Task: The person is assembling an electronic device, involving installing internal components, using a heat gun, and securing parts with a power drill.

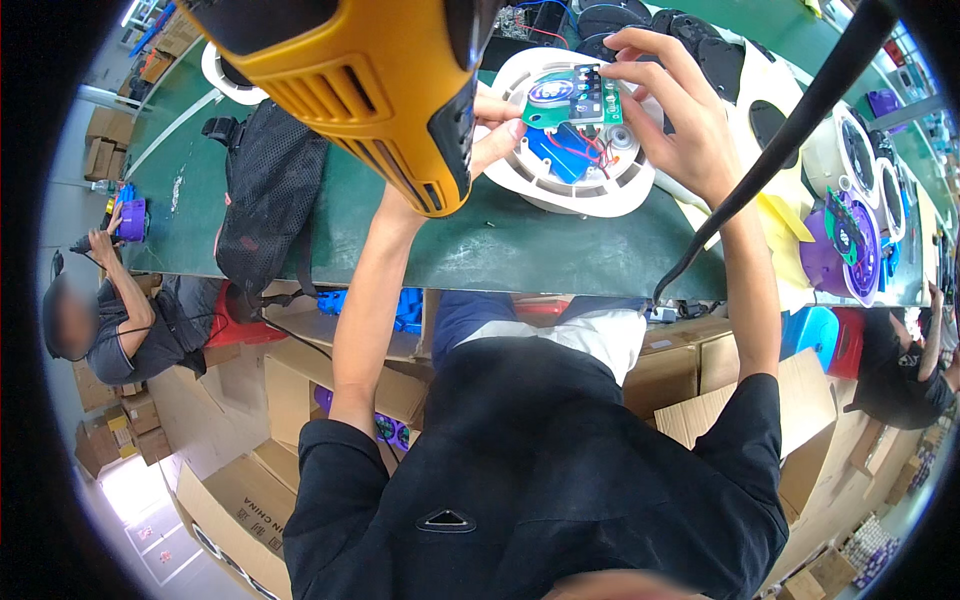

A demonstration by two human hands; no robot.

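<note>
My left hand (494, 128) pinches the left edge of a green circuit board (535, 112) between thumb and fingers. At the board's upper right, the fingertips of my right hand (685, 118) rest on its edge, with the other fingers curved and spread. The board is tilted above an open white round housing (588, 202) on the bench. Inside the housing, a blue block (562, 157) lies beneath the board, and thin red wires (600, 152) run between them. Part of my left hand is hidden behind a yellow-and-black power tool (350, 90).
A black cable (770, 160) crosses on the right. On the green bench (460, 250) lie a black mesh bag (270, 190), several black discs (710, 65) and a purple housing (835, 260) with a board. Cardboard boxes (240, 500) stand below. Other people sit at left (140, 320) and right (905, 370).
</note>
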